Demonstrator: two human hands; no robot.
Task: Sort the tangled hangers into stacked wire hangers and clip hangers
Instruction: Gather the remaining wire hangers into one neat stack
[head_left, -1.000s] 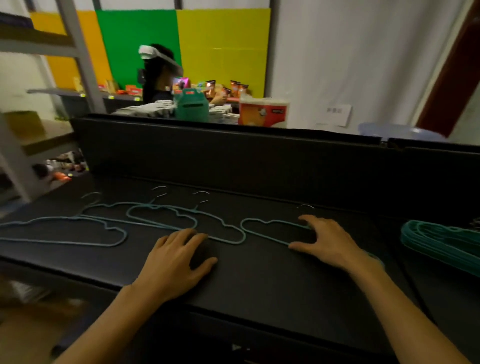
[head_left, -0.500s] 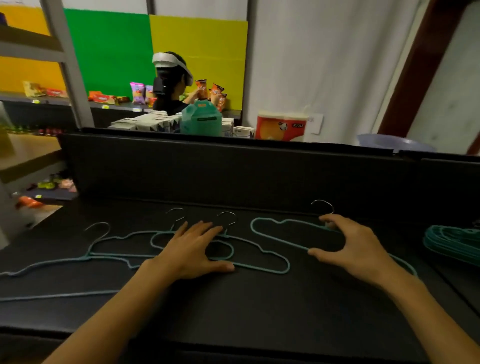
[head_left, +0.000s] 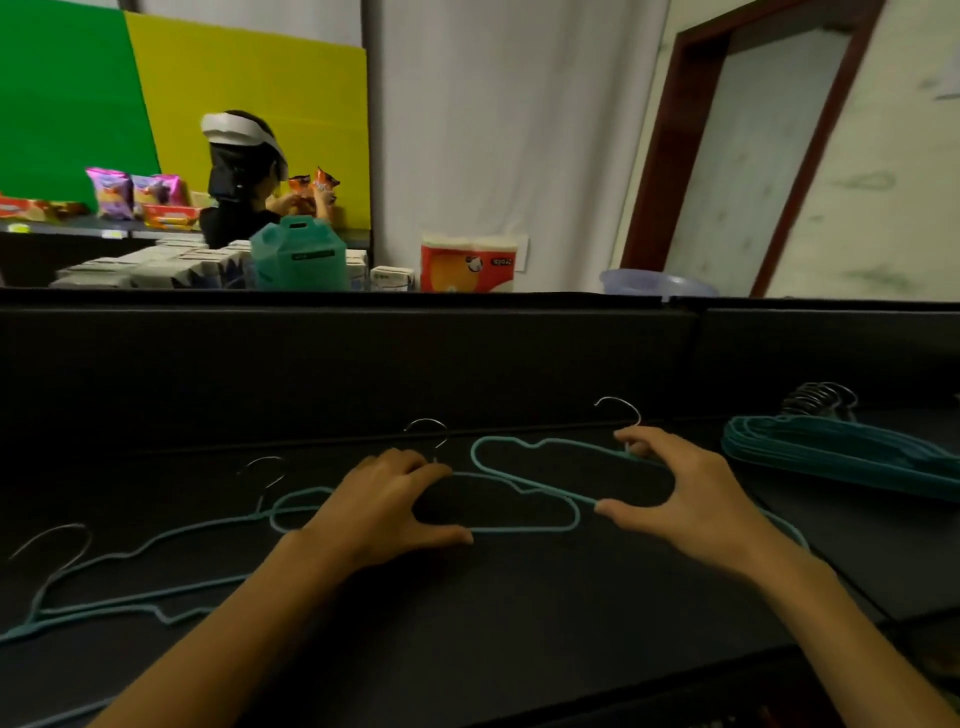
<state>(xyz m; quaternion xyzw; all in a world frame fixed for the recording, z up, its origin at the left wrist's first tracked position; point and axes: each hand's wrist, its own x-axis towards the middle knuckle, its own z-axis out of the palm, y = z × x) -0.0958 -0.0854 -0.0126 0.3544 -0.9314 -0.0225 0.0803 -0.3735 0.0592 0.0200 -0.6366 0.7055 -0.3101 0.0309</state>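
- Since a second ago the left hand (head_left: 384, 506) has moved from the bare black table (head_left: 519, 623) onto the tangle of teal wire hangers (head_left: 171, 556), and the right hand (head_left: 680, 499) has slid up toward the neck of the rightmost hanger (head_left: 524, 467); I judge this as separating that one from the rest.
- The left hand lies open and flat, fingers spread, pressing the overlapping hangers down; the right hand is half-curled, fingertips touching the hanger just below its metal hook (head_left: 618, 408), thumb on the lower bar; not yet closed around it.
- That hanger lies flat, its long axis running left to right and slanting toward the near right; the hook points away toward the back wall.
- A finished stack of hangers (head_left: 841, 457) lies at the right; no clip hangers are visible.
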